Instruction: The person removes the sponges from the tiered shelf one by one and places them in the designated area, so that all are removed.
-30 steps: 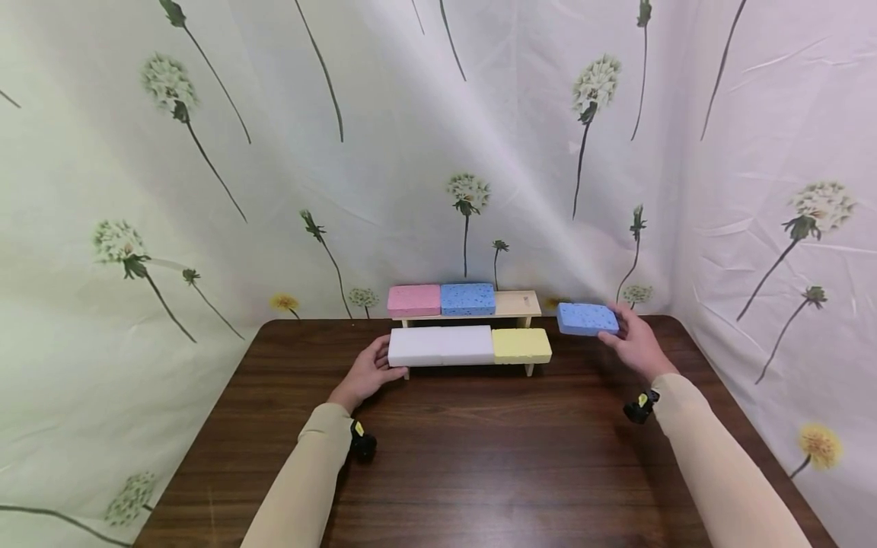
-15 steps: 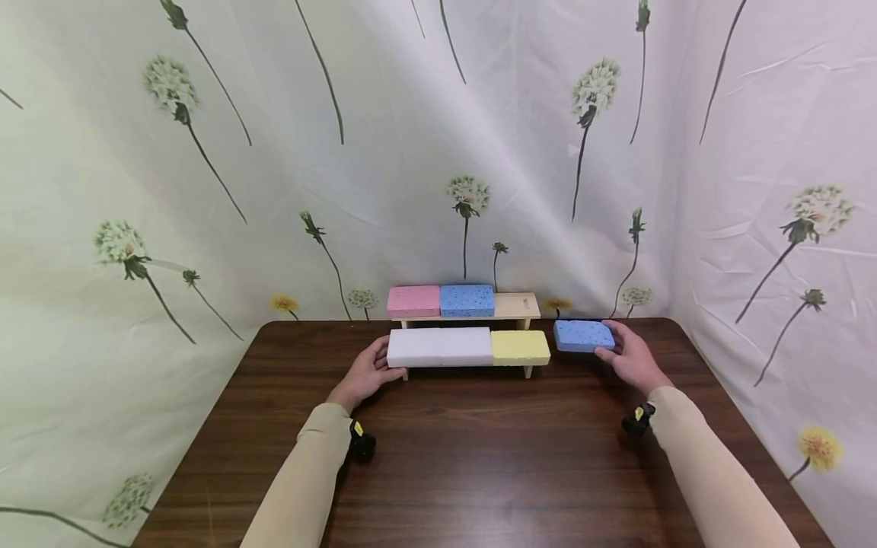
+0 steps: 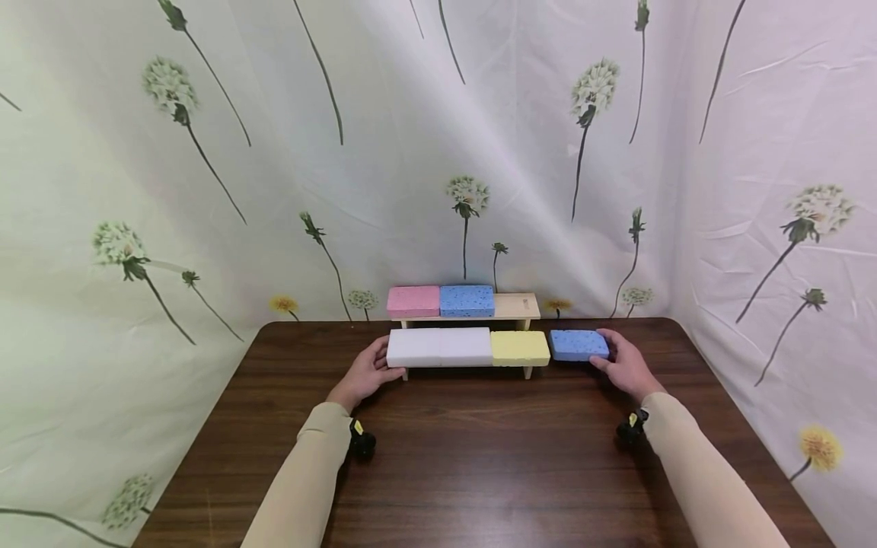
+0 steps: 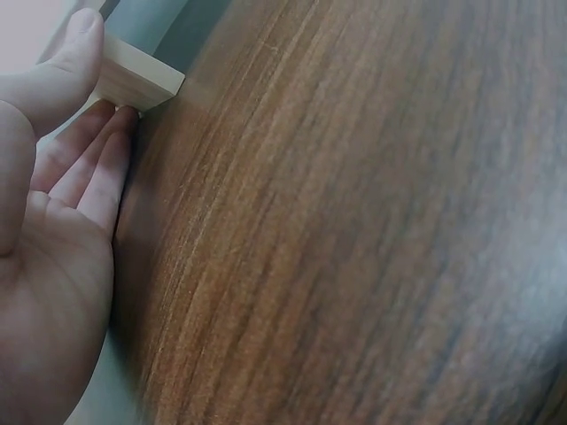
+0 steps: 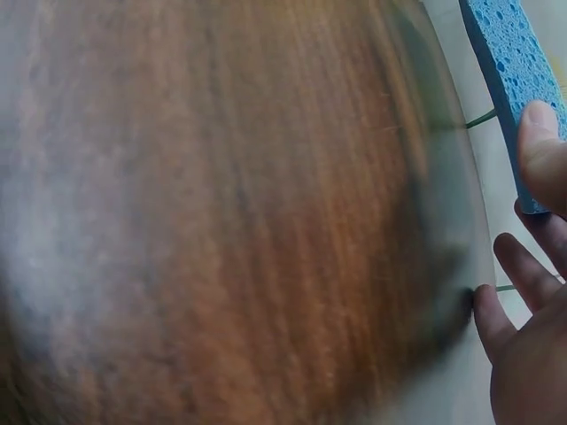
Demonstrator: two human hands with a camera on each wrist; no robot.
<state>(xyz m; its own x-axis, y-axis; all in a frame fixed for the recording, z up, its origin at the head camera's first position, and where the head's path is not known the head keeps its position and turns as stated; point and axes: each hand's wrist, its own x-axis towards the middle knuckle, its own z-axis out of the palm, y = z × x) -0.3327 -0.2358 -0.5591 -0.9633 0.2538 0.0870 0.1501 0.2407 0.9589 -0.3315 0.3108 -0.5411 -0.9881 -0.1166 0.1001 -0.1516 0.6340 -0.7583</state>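
My right hand [image 3: 625, 364] pinches a blue sponge [image 3: 577, 345] by its right end. The blue sponge is level with the front row, just right of the yellow sponge [image 3: 521, 348], a narrow gap between them. In the right wrist view the thumb lies on the speckled face of this blue sponge [image 5: 509, 53]. My left hand [image 3: 368, 373] holds the left end of the front wooden stand, beside the white sponges [image 3: 438, 347]. The left wrist view has its thumb and fingers about the pale wooden stand [image 4: 137, 75].
Behind stands a second wooden stand [image 3: 517, 305], bearing a pink sponge [image 3: 414, 301] and another blue sponge [image 3: 467, 301]. Both stands are toward the back of the dark wood table [image 3: 479, 457]. A flower-printed curtain [image 3: 384, 152] hangs close behind the table and along its right side.
My right hand has brought the blue sponge down and a little left, from beside the rear stand to beside the yellow sponge. The left hand has stayed in place.
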